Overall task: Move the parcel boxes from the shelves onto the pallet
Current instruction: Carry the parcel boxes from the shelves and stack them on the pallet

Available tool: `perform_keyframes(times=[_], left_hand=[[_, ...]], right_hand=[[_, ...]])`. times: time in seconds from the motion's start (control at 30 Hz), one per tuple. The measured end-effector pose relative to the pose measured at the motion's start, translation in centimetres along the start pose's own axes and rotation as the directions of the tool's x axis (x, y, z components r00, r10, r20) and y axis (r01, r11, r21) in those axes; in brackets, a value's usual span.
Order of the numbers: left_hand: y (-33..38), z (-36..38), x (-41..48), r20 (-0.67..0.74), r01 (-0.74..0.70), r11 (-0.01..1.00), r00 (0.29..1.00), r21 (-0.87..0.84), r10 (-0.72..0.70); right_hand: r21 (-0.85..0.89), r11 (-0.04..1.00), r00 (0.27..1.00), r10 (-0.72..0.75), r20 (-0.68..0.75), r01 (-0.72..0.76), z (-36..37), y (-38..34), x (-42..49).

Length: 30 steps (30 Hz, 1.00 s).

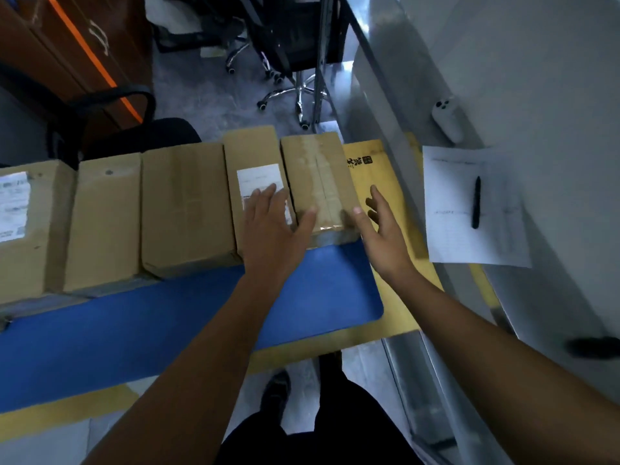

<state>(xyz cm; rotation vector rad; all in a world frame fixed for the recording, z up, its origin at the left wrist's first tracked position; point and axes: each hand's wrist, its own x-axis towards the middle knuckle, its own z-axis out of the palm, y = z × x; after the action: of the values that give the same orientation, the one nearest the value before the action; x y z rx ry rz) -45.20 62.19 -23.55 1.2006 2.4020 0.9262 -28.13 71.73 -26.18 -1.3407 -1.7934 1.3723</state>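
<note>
Parcel boxes (183, 209) stood five abreast along far edge of blue platform (167, 323), probably pallet. Left hand (271, 223) lay flat, fingers spread, on labelled box (255, 152), thumb touching taped box (318, 176). Right hand (382, 229) open beside taped box, holding nothing. Shelves out of view; boxes remaining unknowable.

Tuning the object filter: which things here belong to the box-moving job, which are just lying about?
Job: taped box, labelled box beside it, three other boxes, blue mat beneath them, left hand, right hand.
Lying about: paper sheet, pen, white device, office chairs, brown cabinet.
</note>
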Motion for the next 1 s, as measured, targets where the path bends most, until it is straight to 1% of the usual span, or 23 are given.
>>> perform_keyframes(times=[0.07, 0.13, 0.2, 0.3, 0.4, 0.47, 0.53, 0.7, 0.77, 0.9, 1.0], left_hand=[[0.3, -0.3, -1.1, 0.044, -0.087, 0.994, 0.995, -0.071, 0.090], [0.6, -0.4, -2.7, 0.071, -0.194, 0.973, 0.976, -0.128, 0.204], [0.9, -0.3, -4.4, 0.090, -0.262, 0.944, 0.955, -0.199, 0.283], [1.8, 0.5, -7.4, 0.180, -0.311, 0.902, 0.910, -0.298, 0.373], [3.7, 1.7, -11.0, 0.297, -0.312, 0.857, 0.843, -0.409, 0.449], [5.3, 2.9, -13.8, 0.356, -0.341, 0.824, 0.778, -0.452, 0.518], [7.0, 3.9, -17.1, 0.418, -0.367, 0.794, 0.700, -0.485, 0.579], [11.1, 6.3, -27.2, 0.541, -0.411, 0.710, 0.462, -0.571, 0.703], [12.5, 7.0, -31.8, 0.566, -0.413, 0.674, 0.368, -0.612, 0.738], [14.7, 7.7, -42.1, 0.582, -0.417, 0.601, 0.189, -0.682, 0.791], [15.8, 7.5, -51.1, 0.574, -0.412, 0.547, 0.069, -0.729, 0.816]], right_hand=[[-0.009, 1.000, 0.995, 0.005, -0.096, -0.006, -0.2, -0.1, -2.3], [-0.022, 1.000, 0.984, 0.012, -0.177, -0.016, -0.2, 0.1, -5.3], [-0.030, 0.999, 0.968, 0.033, -0.247, -0.042, -0.4, 0.6, -8.6], [-0.012, 0.994, 0.927, 0.094, -0.362, -0.105, -1.4, 1.3, -14.2], [-0.002, 0.988, 0.859, 0.134, -0.494, -0.155, -3.3, 1.9, -20.0], [0.025, 0.983, 0.790, 0.160, -0.592, -0.180, -4.8, 2.4, -24.1], [0.066, 0.977, 0.704, 0.194, -0.683, -0.205, -6.2, 3.1, -28.6], [0.119, 0.951, 0.461, 0.246, -0.853, -0.286, -9.1, 5.2, -41.2], [0.144, 0.938, 0.365, 0.260, -0.894, -0.316, -9.9, 6.2, -46.6], [0.224, 0.921, 0.168, 0.287, -0.943, -0.318, -10.6, 7.9, -57.6], [0.264, 0.915, 0.045, 0.290, -0.956, -0.304, -10.5, 8.9, -66.3]])
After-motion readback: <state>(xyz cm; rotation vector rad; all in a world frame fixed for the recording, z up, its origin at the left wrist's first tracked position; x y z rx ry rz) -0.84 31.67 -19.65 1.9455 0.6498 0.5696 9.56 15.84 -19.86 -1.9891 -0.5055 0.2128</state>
